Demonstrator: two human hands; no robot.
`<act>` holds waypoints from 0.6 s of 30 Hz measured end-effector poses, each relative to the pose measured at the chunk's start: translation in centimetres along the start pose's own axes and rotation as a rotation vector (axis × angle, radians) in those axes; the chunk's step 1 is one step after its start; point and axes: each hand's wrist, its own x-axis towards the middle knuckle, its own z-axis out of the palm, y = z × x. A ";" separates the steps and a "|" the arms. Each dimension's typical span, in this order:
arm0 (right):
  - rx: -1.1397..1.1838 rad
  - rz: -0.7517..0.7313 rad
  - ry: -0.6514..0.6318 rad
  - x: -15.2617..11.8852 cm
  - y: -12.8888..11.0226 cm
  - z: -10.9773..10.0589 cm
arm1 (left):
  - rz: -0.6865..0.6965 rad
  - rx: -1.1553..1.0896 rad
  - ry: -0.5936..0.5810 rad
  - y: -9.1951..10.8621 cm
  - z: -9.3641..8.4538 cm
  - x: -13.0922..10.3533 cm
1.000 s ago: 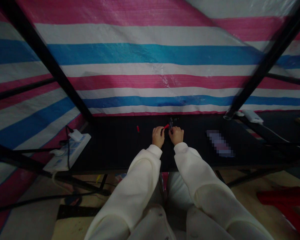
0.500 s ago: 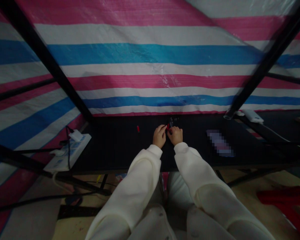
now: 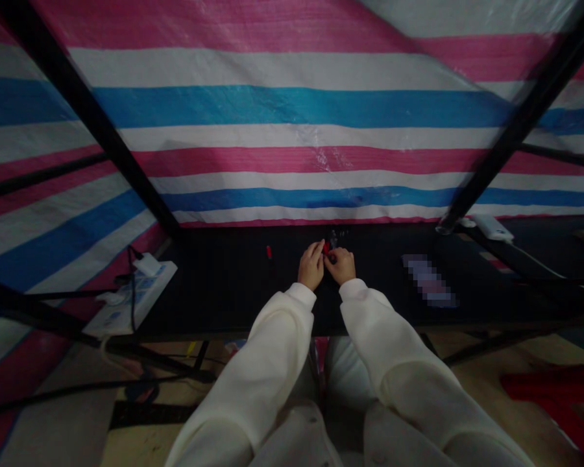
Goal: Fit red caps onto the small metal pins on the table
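Close together on the black table (image 3: 214,292), my left hand (image 3: 312,265) and my right hand (image 3: 341,264) meet around a small red object (image 3: 326,248). Its kind is too small and dark to make out. The left fingers are bent against its left side, and the right thumb and fingers pinch at it from the right. Just beyond the right fingertips lie small clear or greyish pieces (image 3: 333,237). To the left, apart from both hands, a short red stick-like piece (image 3: 269,252) lies on the table.
A blurred-out phone-like rectangle (image 3: 429,280) lies at the right. A white power strip (image 3: 131,298) with plugs and cables sits at the table's left end. Black metal posts (image 3: 516,130) frame the table before a striped sheet (image 3: 292,104). A white adapter (image 3: 492,228) stands behind, at right.
The right fingers have shifted slightly to the left, closer to the left hand, around the red object. Otherwise the things on the table lie as before.
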 end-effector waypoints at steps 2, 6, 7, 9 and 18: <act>0.023 0.001 0.005 0.0 0.0 0.0 | 0.002 0.023 -0.019 0.1 0.0 0.0; 0.048 0.020 0.027 0.0 0.1 0.1 | 0.042 0.055 -0.077 0.3 0.0 0.0; 0.049 0.025 0.030 0.0 0.1 0.1 | 0.050 0.060 -0.086 0.4 -0.1 0.0; 0.047 0.026 0.027 0.0 0.2 0.1 | 0.056 0.066 -0.090 0.4 -0.1 0.0; 0.011 0.021 0.003 0.0 0.3 0.2 | 0.037 0.046 -0.062 0.3 -0.3 -0.1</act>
